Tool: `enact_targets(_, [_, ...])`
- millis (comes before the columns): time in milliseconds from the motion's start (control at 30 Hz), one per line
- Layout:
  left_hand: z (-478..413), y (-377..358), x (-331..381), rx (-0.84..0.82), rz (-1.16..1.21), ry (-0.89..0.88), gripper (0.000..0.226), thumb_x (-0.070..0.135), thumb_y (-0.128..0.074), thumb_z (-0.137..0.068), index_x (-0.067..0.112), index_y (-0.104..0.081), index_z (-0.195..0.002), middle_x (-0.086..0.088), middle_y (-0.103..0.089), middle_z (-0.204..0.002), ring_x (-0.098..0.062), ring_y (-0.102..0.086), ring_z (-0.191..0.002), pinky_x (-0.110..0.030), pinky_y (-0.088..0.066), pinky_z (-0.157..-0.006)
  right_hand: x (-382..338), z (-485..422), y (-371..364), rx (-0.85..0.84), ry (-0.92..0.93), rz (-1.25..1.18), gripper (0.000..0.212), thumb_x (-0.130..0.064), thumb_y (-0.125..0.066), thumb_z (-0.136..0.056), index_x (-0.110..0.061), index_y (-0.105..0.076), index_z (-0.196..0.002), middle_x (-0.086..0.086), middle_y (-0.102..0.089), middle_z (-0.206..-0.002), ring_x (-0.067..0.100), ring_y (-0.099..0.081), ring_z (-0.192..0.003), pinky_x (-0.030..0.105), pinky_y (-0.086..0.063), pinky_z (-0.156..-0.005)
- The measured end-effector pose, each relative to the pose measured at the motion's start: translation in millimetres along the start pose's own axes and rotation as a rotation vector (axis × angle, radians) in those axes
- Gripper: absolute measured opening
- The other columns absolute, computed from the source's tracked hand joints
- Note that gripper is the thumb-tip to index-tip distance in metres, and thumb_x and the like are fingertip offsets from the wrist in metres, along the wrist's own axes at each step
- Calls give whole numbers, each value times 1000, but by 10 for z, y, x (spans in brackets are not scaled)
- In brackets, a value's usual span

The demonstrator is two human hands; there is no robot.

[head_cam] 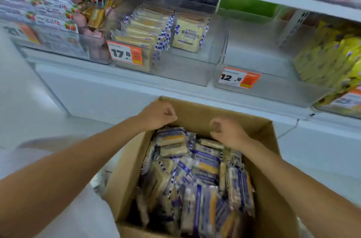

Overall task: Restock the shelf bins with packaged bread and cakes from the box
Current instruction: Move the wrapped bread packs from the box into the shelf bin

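White metal shelving (93, 89) across the upper frame, carrying a row of clear plastic bins. Below it, nearer the body, an open brown cardboard box (125, 169), packed almost full with blue-and-white wrapped cake packets (195, 169). Mostly stood on edge, long axes running from the near side toward the shelf, though blurred in the lower half.

Straight beyond the box, up and slightly left: a clear bin with the orange 17.8 price tag (185, 70), holding what look like matching packets at its left and rear, with bare floor at its front right. To its right, a clear bin tagged 12.8 (273, 89), showing no stock.

Over the far end of the box, both hands. Left hand (158, 114) at the far-left corner, fingers curled, knuckles close to the cardboard wall; cannot tell whether a wrapper edge is pinched underneath. Right hand (226, 130) curled into a loose fist, thumb against the forefinger, nothing showing in it.

Just below and beside the left hand, a topmost flat-lying packet with an orange-tan face (172, 138), long axis running left to right. Probably the easier first pick for the left hand, being nearer both to it and to the 17.8 bin.
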State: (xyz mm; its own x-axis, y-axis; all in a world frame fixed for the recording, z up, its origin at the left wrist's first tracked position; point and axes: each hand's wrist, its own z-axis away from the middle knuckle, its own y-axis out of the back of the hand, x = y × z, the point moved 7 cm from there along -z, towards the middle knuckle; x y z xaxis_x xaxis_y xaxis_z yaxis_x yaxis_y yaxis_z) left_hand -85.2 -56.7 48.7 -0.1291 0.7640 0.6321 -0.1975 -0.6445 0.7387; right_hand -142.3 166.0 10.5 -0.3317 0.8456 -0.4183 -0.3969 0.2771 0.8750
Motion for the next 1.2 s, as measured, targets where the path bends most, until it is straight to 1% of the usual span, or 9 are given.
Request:
enact_targets(133, [-36,-482,-196,-126,-39,6,21,31,-63,-94,16,-70,-106,7,-67,-101,-4,-60,-93,-7,-40,-72,752,110,-693,-216,-111,77,28,-30,-66,-89,-21,-64,-115,0,-64,-116,17,-61,-105,33,-51,-86])
enact_targets(367, [-110,-861,-392,-262,-101,57,23,39,-62,-92,22,-68,-107,6,-66,-102,-7,-60,-95,-29,-49,-89,807,-78,-1590,-450,16,311,78,-45,-72,-83,-16,-38,-147,7,-41,-148,29,-43,-133,43,-40,-107])
enact_targets(467, [-107,-876,-408,-248,-68,74,21,37,-64,-91,23,-68,-107,7,-65,-101,-9,-61,-95,-28,-49,-86,788,-137,-1643,-323,73,423,57,-29,-68,-86,-16,-45,-136,9,-53,-132,31,-55,-115,37,-46,-88])
enact_targets(567, [-98,-871,-401,-243,-34,85,22,38,-63,-91,23,-68,-107,7,-66,-104,-13,-65,-96,-34,-53,-87,716,-258,-1279,-239,41,204,17,-24,-53,-95,-18,-61,-110,6,-67,-105,29,-64,-97,33,-47,-71])
enact_targets(667, [-130,-844,-363,-193,-1,84,35,39,-63,-92,22,-61,-122,5,-63,-120,-13,-60,-112,-31,-48,-95,656,-259,-658,-171,-55,-198,18,-15,-54,-97,-17,-71,-105,1,-71,-105,19,-66,-97,36,-53,-86])
enact_targets(800, [-177,-838,-17,-165,288,91,82,39,-75,-82,24,-31,-150,11,-40,-147,-8,-41,-133,-29,-37,-108,322,-2,-69,-210,-60,-593,24,-10,-53,-97,-24,-71,-106,-4,-73,-107,14,-68,-100,34,-50,-94])
enact_targets(967, [-232,-1039,272,-285,447,110,44,44,-80,-75,13,-72,-106,-3,-76,-101,-20,-71,-98,-42,-53,-97,213,386,49,-191,-31,-694,25,-27,-63,-93,-31,-62,-117,-4,-70,-116,11,-67,-105,30,-54,-91])
enact_targets(1100, [-237,-1123,166,-275,488,162,43,42,-78,-79,12,-70,-108,-9,-74,-105,-26,-70,-99,-40,-57,-90,853,571,-208,-82,-274,-495,45,-41,-59,-94,-15,-56,-131,9,-62,-126,16,-62,-103,27,-51,-83])
enact_targets(1200, [-252,-1132,24,-226,574,240,29,36,-71,-87,20,-66,-111,-3,-73,-108,-20,-68,-103,-38,-56,-89,1294,849,-824,-291,-492,-290,68,-63,-61,-84,-16,-51,-132,7,-59,-133,19,-60,-108,25,-46,-80])
